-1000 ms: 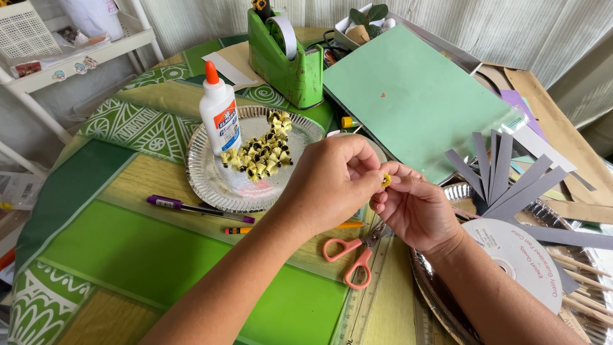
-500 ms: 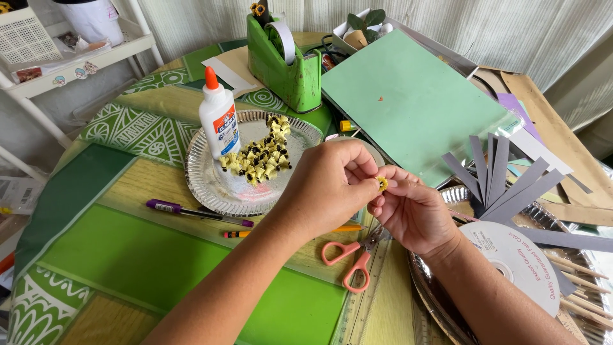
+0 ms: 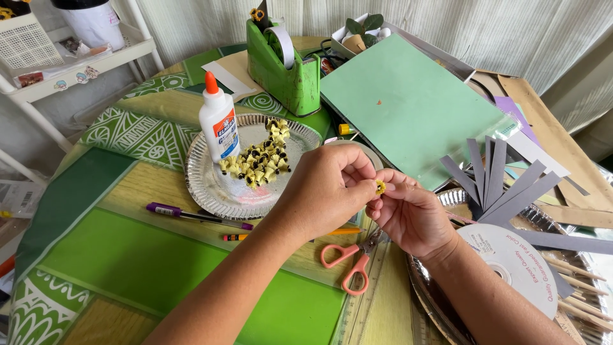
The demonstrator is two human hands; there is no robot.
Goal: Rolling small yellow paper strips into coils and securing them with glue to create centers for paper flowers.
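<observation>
Near the surface's left edge a purple pen (image 3: 195,216) lies flat, w/ a small orange-and-yellow pencil stub (image 3: 235,237) just beside its tip. Behind them, toward the far edge, a silver foil plate (image 3: 207,185) carries a white glue bottle (image 3: 218,126) — upright, orange cap — and a heap of small yellow-and-black paper bits (image 3: 262,158). A green tape dispenser (image 3: 284,67) stands at the far edge. Mid-surface the left hand (image 3: 325,188) and right hand (image 3: 408,214) meet, fingertips of both pinched shut on a tiny yellow paper flower (image 3: 380,186) held above the surface; which grip bears more of it is hard to tell. Orange-handled scissors (image 3: 352,259) lie below the hands, toward the near edge. Right of that: a pale green sheet (image 3: 415,102), grey paper strips (image 3: 504,185), and a white disc (image 3: 517,265) near the right edge.
</observation>
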